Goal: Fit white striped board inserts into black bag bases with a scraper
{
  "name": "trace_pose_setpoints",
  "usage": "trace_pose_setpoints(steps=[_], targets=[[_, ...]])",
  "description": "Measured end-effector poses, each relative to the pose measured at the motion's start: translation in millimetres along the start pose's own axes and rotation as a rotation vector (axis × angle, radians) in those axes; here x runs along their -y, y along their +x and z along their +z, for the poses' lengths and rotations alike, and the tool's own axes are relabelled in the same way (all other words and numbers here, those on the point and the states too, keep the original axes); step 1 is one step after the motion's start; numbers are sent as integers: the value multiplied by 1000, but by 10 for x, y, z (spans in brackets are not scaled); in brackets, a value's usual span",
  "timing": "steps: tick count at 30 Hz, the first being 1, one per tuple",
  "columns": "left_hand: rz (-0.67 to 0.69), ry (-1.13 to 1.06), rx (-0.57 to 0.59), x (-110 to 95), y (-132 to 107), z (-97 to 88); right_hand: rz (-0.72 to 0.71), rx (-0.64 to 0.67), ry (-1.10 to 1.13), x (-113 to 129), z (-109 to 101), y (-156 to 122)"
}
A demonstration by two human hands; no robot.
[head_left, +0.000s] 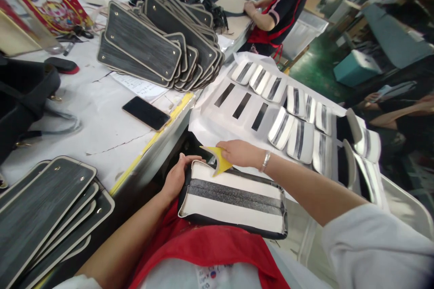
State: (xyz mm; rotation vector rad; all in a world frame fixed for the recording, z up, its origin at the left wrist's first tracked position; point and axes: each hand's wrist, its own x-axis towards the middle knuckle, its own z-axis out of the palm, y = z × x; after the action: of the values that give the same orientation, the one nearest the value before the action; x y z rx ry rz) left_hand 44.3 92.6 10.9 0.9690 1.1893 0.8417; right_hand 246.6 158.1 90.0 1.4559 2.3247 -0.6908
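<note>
My left hand (178, 176) grips the far left end of a long bag panel (233, 201) lying across my lap; the panel is white inside with a grey stripe and a dark rim. My right hand (239, 152) pinches a small yellow curved scraper (219, 160) and presses its tip onto the panel's upper left corner. A silver bracelet sits on my right wrist.
Stacks of dark panels with cream edging lie at the lower left (44, 216) and upper middle (159, 40) of the white table. A black phone (146, 113) rests near the table edge. Folded white-and-grey pieces (294, 122) cover a sheet to the right. Another person (278, 9) works at the far end.
</note>
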Motion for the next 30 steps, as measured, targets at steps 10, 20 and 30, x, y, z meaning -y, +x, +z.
trace_pose_setpoints(steps=[10, 20, 30], targets=[[-212, -503, -187, -119, 7, 44, -335, -301, -261, 207, 197, 542], [-308, -430, -303, -2, -45, 37, -686, -342, -294, 214, 249, 791], [-87, 390, -344, 174, -198, -98, -880, -378, -328, 200, 227, 853]])
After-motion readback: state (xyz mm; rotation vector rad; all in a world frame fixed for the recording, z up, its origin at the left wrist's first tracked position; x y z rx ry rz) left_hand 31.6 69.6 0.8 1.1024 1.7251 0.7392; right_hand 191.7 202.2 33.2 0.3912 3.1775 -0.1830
